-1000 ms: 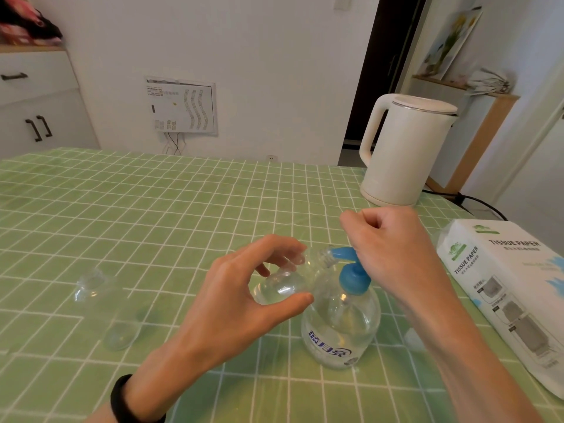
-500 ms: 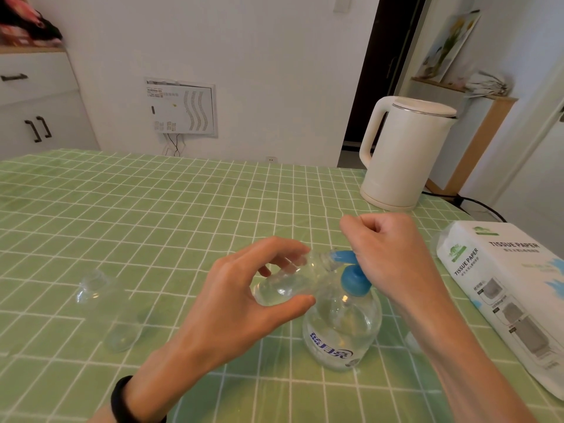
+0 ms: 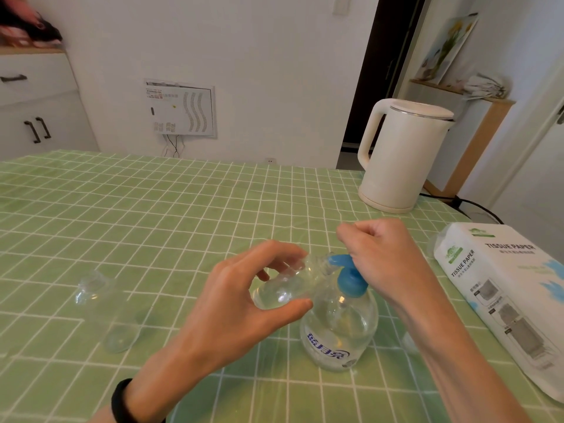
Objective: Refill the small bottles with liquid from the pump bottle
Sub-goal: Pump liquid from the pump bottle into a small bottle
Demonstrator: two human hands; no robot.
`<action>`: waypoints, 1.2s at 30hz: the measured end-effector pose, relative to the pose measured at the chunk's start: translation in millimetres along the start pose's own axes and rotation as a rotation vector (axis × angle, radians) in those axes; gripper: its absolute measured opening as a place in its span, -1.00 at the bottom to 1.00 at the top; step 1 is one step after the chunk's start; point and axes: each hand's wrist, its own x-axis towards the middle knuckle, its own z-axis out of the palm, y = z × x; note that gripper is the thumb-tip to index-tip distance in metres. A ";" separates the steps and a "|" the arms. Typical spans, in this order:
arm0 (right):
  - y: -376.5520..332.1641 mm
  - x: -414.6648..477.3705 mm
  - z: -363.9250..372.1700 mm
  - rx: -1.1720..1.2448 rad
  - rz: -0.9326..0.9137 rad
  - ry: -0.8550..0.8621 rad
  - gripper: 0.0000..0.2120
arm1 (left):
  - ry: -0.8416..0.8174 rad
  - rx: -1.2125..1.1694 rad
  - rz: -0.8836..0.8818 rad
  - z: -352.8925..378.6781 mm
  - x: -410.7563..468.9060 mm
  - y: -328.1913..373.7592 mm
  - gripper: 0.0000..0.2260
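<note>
Centre frame, our left hand (image 3: pixel 232 300) pinches the small bottle (image 3: pixel 283 288), tilted, with its mouth at the blue spout (image 3: pixel 337 259) of the pump bottle (image 3: pixel 338 328) on the table (image 3: pixel 183 215). Our right hand (image 3: pixel 387 261), fingers curled, bears on the pump head (image 3: pixel 351 283). We should press slowly, with the mouth held snug under the spout.

My table (image 3: pixel 152 224), green grid cloth, carries: pump bottle (image 3: pixel 335 331) upright near centre, a clear small bottle (image 3: pixel 103 312) on its side to the left, white kettle (image 3: pixel 399 160) far right, tissue paper pack (image 3: pixel 503 300) at right edge.
</note>
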 end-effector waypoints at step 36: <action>-4.7 -4.0 -0.9 -0.010 -0.042 0.065 -0.46 | 0.008 0.057 0.023 5.7 -5.9 -0.7 -0.56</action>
